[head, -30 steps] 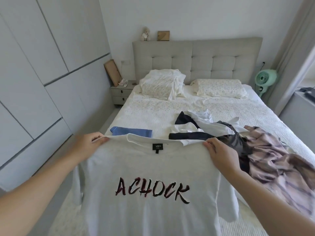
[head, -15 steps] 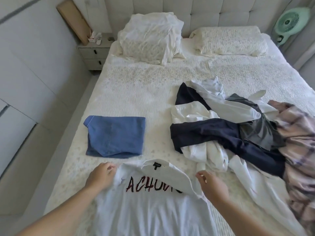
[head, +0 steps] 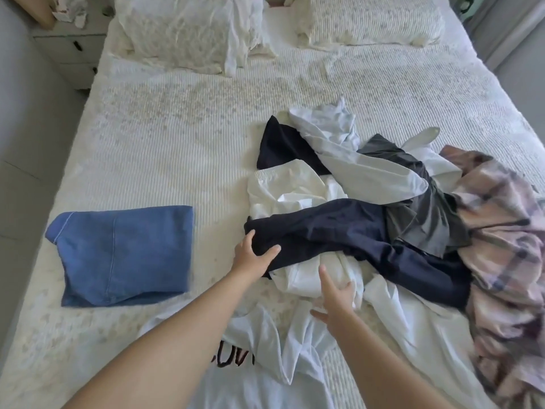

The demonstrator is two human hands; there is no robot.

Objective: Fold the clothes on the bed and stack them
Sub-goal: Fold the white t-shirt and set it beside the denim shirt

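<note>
Your left hand (head: 253,255) grips the near end of the navy garment (head: 339,228), thumb and fingers curled round its edge. Your right hand (head: 336,299) is spread flat, fingers straight, on white cloth (head: 306,276) at the pile's near edge, holding nothing. The pile of unfolded clothes sits at 2 o'clock from your hands: white shirt (head: 362,172), grey piece (head: 424,214), pink plaid fabric (head: 507,231) tangled over each other. The white printed T-shirt (head: 265,379) lies crumpled at 6 o'clock under your forearms. Folded blue denim piece (head: 124,246) lies at 9 o'clock, well apart from the pile. White textured bed (head: 165,137), two pillows (head: 188,31) at 12 o'clock, nightstand (head: 67,51) at 11.
</note>
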